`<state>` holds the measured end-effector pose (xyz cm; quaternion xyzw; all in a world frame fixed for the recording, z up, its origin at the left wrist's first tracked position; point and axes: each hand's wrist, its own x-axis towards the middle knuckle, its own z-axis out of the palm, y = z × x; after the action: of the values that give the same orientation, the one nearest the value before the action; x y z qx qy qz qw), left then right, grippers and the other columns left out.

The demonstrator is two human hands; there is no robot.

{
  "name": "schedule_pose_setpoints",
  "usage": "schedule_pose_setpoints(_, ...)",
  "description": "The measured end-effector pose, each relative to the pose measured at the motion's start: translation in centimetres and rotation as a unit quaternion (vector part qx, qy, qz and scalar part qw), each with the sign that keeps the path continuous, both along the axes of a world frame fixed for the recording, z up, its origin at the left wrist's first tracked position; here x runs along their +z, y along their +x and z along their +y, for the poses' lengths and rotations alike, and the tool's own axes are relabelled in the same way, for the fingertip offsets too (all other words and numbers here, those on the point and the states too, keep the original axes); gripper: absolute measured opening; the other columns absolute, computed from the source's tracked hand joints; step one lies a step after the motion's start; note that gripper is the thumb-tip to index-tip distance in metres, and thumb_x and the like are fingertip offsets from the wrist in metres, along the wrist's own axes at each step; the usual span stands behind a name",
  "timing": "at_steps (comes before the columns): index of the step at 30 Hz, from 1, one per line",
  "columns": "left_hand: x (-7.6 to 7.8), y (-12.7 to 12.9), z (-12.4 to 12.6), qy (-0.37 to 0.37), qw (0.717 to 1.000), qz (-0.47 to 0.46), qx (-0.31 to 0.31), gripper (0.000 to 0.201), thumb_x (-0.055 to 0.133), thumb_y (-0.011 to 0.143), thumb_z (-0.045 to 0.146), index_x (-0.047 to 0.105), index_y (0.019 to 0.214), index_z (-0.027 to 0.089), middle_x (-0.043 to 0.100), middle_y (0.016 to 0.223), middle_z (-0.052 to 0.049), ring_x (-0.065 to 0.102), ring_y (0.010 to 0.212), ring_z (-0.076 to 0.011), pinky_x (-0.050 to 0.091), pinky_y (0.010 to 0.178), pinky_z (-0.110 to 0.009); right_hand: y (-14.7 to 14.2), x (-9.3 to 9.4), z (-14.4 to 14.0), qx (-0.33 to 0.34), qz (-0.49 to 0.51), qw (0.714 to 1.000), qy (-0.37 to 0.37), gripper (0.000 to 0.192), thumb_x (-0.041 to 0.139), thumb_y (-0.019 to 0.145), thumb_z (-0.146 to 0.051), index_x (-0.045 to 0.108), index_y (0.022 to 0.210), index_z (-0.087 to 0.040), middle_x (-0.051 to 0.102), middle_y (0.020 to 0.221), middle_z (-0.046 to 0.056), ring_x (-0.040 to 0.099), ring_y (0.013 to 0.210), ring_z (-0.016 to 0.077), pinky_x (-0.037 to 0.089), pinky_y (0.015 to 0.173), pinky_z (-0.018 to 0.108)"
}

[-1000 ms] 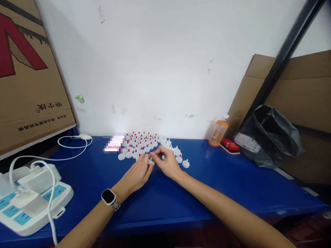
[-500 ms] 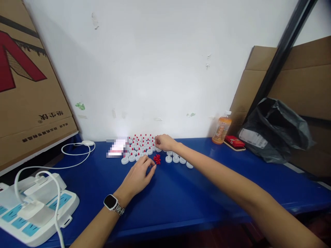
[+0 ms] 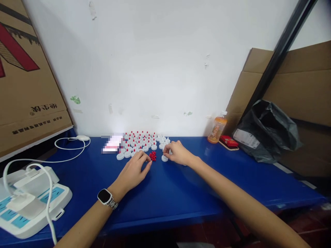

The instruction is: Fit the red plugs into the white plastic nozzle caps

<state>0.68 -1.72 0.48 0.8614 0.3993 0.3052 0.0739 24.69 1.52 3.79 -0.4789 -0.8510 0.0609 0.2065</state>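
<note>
White round caps [image 3: 120,156] stand in a cluster at the middle of the blue table, many with a small red tip [image 3: 127,150] on top. A small heap of loose red tips [image 3: 152,156] lies in front of the cluster, between my hands. My left hand [image 3: 134,169] rests just left of the heap, its fingers curved and the thumb a little apart, nothing visible in it. To the right of the heap, my right hand [image 3: 177,152] pinches at the top of a plain white cap [image 3: 164,158]. It hides some of the caps behind it.
A phone-like blurred bright screen [image 3: 113,143] lies left of the caps. At the left are a power strip [image 3: 60,203] with white cables and a cardboard box [image 3: 33,93]. An orange drink bottle [image 3: 217,129], a red packet [image 3: 228,141] and a grey plastic bag [image 3: 267,134] sit right.
My right hand has moved from the back of the cap cluster rightward and nearer, down to a plain cap. A red tip now shows on a cap near where it was. My left hand stays by the heap.
</note>
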Motion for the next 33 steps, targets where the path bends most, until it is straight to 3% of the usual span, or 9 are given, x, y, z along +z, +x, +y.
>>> schedule_pose_setpoints(3,0.0,0.2,-0.3,0.024,1.0,-0.02,-0.002,0.02,0.046,0.098,0.037,0.053,0.11,0.023,0.056,0.111,-0.008,0.056,0.105,-0.0233,0.048,0.091,-0.039,-1.1,0.2,-1.0,0.017,0.118,0.992,-0.04,0.01,0.062,0.086,-0.021,0.072,0.082,-0.018,0.072,0.079,0.002,0.061,0.074,0.0144,0.04,0.074,0.027)
schedule_pose_setpoints(6,-0.3,0.2,-0.3,0.016,0.999,-0.036,-0.015,0.037,0.049,0.097,0.042,0.044,0.13,0.024,0.056,0.121,-0.01,0.055,0.111,-0.0246,0.047,0.095,-0.041,-2.9,-0.1,-1.8,0.062,0.261,0.96,-0.082,0.015,0.063,0.087,-0.03,0.071,0.085,-0.017,0.071,0.078,0.001,0.061,0.072,0.0142,0.043,0.068,0.025)
schedule_pose_setpoints(10,-0.8,-0.5,0.2,-0.064,0.997,-0.03,-0.026,0.03,0.039,0.1,0.043,0.052,0.119,0.023,0.06,0.103,-0.006,0.06,0.092,-0.0208,0.049,0.083,-0.036,-4.3,-1.4,-2.0,0.101,0.331,0.935,-0.078,0.02,0.059,0.091,-0.034,0.07,0.095,-0.018,0.072,0.081,0.002,0.063,0.073,0.0147,0.045,0.07,0.026)
schedule_pose_setpoints(12,-1.0,-0.9,0.6,-0.079,0.996,-0.027,-0.01,0.029,0.036,0.1,0.043,0.054,0.108,0.022,0.06,0.095,-0.005,0.059,0.087,-0.0204,0.048,0.078,-0.034,-4.3,-2.3,-1.8,0.056,0.301,0.951,-0.044,0.019,0.057,0.092,-0.033,0.069,0.097,-0.018,0.071,0.078,0.002,0.062,0.07,0.0147,0.045,0.069,0.027)
schedule_pose_setpoints(15,-1.0,-1.3,0.9,-0.083,0.996,-0.012,0.021,0.029,0.037,0.099,0.045,0.053,0.1,0.021,0.059,0.092,-0.005,0.059,0.083,-0.0207,0.047,0.075,-0.034,-4.1,-3.4,-1.6,-0.017,0.174,0.984,0.023,0.013,0.062,0.088,-0.029,0.069,0.086,-0.018,0.069,0.078,0.003,0.059,0.073,0.0162,0.043,0.073,0.029)
schedule_pose_setpoints(19,-1.1,-1.4,0.9,-0.086,0.996,-0.002,0.026,0.028,0.038,0.098,0.046,0.053,0.101,0.022,0.059,0.092,-0.004,0.059,0.082,-0.021,0.047,0.077,-0.035,-4.4,-4.2,-1.6,-0.049,0.061,0.995,0.059,0.009,0.065,0.087,-0.027,0.067,0.086,-0.018,0.067,0.088,0.006,0.059,0.086,0.0195,0.039,0.083,0.033)
schedule_pose_setpoints(33,-1.3,-1.2,0.9,-0.085,0.996,0.003,0.021,0.028,0.04,0.097,0.046,0.054,0.105,0.022,0.059,0.096,-0.005,0.059,0.084,-0.0211,0.047,0.077,-0.035,-4.1,-4.4,-2.1,-0.053,0.042,0.996,0.064,0.002,0.064,0.085,-0.02,0.064,0.084,-0.018,0.065,0.089,0.007,0.054,0.095,0.0224,0.041,0.083,0.034)
